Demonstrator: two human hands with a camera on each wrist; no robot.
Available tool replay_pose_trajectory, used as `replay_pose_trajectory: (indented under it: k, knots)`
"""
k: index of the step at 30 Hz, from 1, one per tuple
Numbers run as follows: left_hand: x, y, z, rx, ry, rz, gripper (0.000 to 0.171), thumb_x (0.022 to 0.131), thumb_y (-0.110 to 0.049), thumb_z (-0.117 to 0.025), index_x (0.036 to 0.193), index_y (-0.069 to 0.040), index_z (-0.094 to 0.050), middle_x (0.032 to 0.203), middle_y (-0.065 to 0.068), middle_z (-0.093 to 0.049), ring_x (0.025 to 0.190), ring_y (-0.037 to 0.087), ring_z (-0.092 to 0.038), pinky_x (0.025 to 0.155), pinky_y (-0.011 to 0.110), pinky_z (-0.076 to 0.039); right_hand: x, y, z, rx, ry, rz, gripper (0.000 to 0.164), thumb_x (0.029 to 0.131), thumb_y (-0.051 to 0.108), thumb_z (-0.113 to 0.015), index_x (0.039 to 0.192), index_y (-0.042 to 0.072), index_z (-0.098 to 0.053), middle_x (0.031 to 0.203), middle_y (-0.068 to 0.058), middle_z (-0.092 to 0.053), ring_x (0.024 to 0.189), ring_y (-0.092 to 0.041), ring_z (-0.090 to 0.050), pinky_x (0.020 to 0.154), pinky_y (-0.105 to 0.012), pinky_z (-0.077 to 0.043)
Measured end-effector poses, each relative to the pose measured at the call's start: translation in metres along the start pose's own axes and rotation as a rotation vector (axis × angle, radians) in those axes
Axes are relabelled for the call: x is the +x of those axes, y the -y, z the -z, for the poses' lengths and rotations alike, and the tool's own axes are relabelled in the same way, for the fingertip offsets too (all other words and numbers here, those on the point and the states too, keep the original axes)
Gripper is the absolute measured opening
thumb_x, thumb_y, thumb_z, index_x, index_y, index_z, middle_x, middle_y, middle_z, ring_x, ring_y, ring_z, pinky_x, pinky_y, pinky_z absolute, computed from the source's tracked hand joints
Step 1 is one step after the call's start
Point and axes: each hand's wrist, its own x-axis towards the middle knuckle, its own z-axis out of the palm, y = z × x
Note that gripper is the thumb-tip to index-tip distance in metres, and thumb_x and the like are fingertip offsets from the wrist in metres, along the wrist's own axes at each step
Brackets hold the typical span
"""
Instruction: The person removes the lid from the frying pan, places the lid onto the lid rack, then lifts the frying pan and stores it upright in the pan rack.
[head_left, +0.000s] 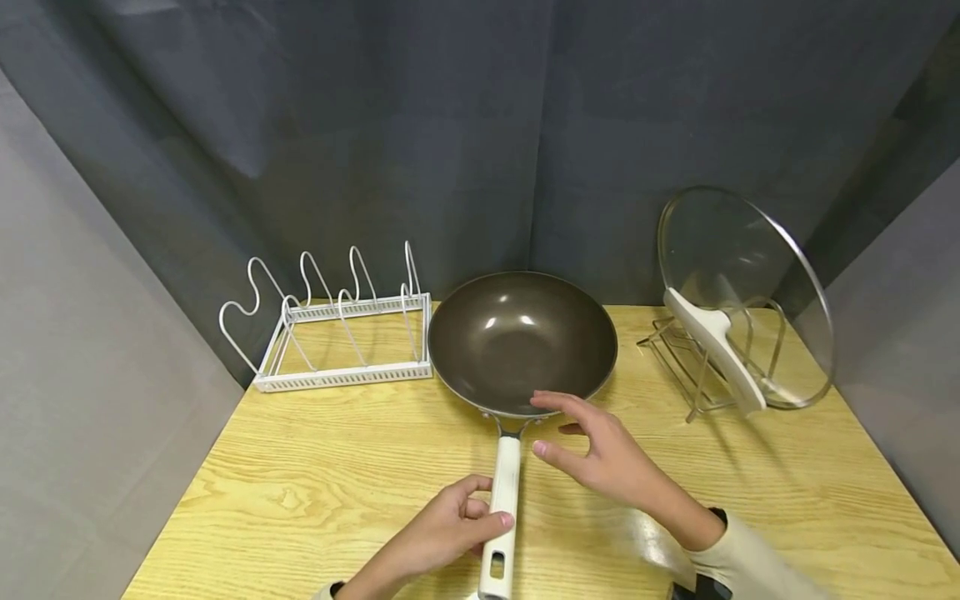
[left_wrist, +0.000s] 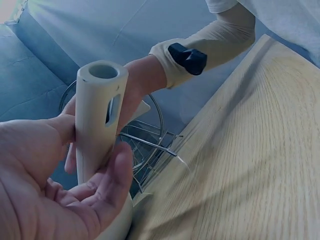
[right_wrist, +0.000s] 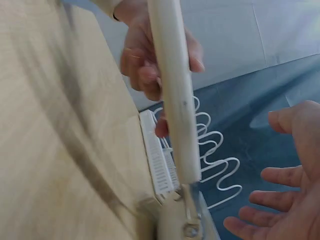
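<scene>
- Gripping handle (head_left: pixel 507 475) at pan's (head_left: pixel 522 333) six o'clock with left hand (head_left: pixel 448 529).
- Hovering with right hand (head_left: pixel 603 454) loose near five o'clock.
- Seeing white rack (head_left: pixel 345 377) at nine, glass lid (head_left: pixel 746 292) at three.

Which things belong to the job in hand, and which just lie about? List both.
In the job:
pan
its handle, held by the left hand
right hand, near the pan

Untouched, so seemingly just lying about:
white rack
glass lid
wire stand by the lid
</scene>
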Motion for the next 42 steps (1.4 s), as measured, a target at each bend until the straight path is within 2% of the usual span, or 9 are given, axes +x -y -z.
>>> replay_pose_trajectory:
  k: [5,13,18,22,24,28,31,37,42]
  knots:
    - [0.0,0.0,0.0,-0.012,0.0,-0.007,0.06,0.101,-0.024,-0.066,0.143,0.01,-0.039,0.096,0.015,-0.075,0.081,0.021,-0.074,0.079,0.035,-0.062,-0.007,0.001,-0.01,0.078,0.004,-0.05,0.048,0.095,0.025,-0.074,0.139,0.012,-0.059,0.143,-0.004,-0.06,0.13,-0.024,-0.057,0.094,-0.044,-0.058]
    - [0.001,0.001,0.0,-0.013,-0.011,-0.005,0.061,0.101,-0.023,-0.066,0.144,0.01,-0.039,0.097,0.015,-0.076,0.081,0.023,-0.074,0.079,0.036,-0.062,-0.012,-0.004,-0.023,0.156,0.031,-0.182,0.038,0.099,0.029,-0.07,0.128,0.005,-0.065,0.127,-0.011,-0.068,0.115,-0.032,-0.066,0.086,-0.034,-0.059]
    - [0.0,0.001,-0.002,-0.016,-0.031,0.009,0.059,0.1,-0.023,-0.067,0.143,0.008,-0.042,0.096,0.014,-0.076,0.081,0.023,-0.074,0.078,0.037,-0.062,-0.014,-0.008,-0.031,0.194,0.066,-0.285,0.032,0.099,0.034,-0.068,0.118,0.007,-0.069,0.117,-0.008,-0.071,0.107,-0.026,-0.069,0.081,-0.028,-0.059]
    - [-0.002,0.001,-0.003,-0.015,-0.032,0.013,0.058,0.1,-0.023,-0.067,0.143,0.007,-0.043,0.096,0.014,-0.076,0.082,0.024,-0.074,0.079,0.037,-0.062,-0.013,-0.013,-0.037,0.212,0.078,-0.327,0.032,0.101,0.034,-0.065,0.111,0.006,-0.073,0.109,-0.006,-0.074,0.102,-0.023,-0.07,0.08,-0.028,-0.058]
    - [-0.002,0.001,-0.003,-0.012,-0.03,0.012,0.058,0.1,-0.023,-0.067,0.143,0.007,-0.043,0.096,0.014,-0.076,0.082,0.024,-0.075,0.079,0.037,-0.062,-0.012,-0.016,-0.04,0.271,0.087,-0.351,0.034,0.101,0.033,-0.064,0.112,0.002,-0.072,0.108,-0.009,-0.074,0.102,-0.026,-0.07,0.081,-0.032,-0.06]
    - [-0.003,0.001,-0.003,-0.005,-0.025,0.007,0.058,0.1,-0.023,-0.066,0.143,0.008,-0.042,0.097,0.015,-0.076,0.083,0.024,-0.075,0.079,0.036,-0.062,-0.009,-0.021,-0.045,0.459,0.128,-0.413,0.039,0.103,0.03,-0.062,0.115,-0.007,-0.067,0.11,-0.015,-0.072,0.108,-0.035,-0.069,0.089,-0.045,-0.06]
    - [-0.001,0.001,-0.002,0.003,-0.03,0.006,0.057,0.1,-0.023,-0.067,0.142,0.007,-0.043,0.096,0.015,-0.076,0.082,0.023,-0.075,0.078,0.035,-0.062,-0.006,-0.022,-0.047,0.552,0.167,-0.453,0.042,0.104,0.032,-0.059,0.115,-0.008,-0.064,0.108,-0.014,-0.069,0.107,-0.035,-0.067,0.092,-0.051,-0.058]
    - [-0.001,0.0,-0.002,0.017,-0.027,-0.001,0.057,0.1,-0.024,-0.066,0.142,0.008,-0.044,0.096,0.014,-0.076,0.081,0.022,-0.074,0.079,0.037,-0.062,-0.001,-0.019,-0.054,0.676,0.19,-0.525,0.043,0.104,0.032,-0.058,0.117,-0.01,-0.06,0.102,-0.01,-0.066,0.095,-0.024,-0.068,0.09,-0.047,-0.059]
    - [-0.001,0.001,-0.002,0.014,-0.026,-0.009,0.057,0.1,-0.024,-0.066,0.141,0.009,-0.044,0.096,0.015,-0.076,0.081,0.023,-0.075,0.079,0.037,-0.062,0.002,-0.018,-0.061,0.811,0.221,-0.55,0.049,0.105,0.034,-0.055,0.123,-0.012,-0.055,0.111,-0.015,-0.068,0.097,-0.02,-0.069,0.092,-0.039,-0.059]
